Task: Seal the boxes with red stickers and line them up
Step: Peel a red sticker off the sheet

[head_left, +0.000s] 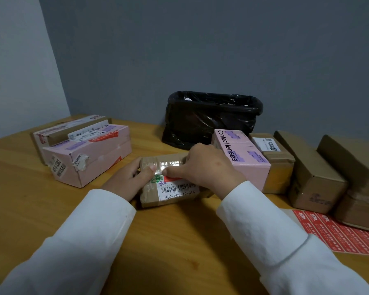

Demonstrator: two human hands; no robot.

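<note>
At frame centre, the left hand (130, 179) grips the small brown box (170, 188) while the right hand (209, 167), fingers curled, presses a red sticker (171, 179) that could crease if the box slips.

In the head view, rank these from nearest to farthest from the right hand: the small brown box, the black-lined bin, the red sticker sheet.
1. Small brown box: under the right hand, which touches its top.
2. Black-lined bin: just behind the hand, by the wall.
3. Red sticker sheet: far right, near the table's front edge.
</note>
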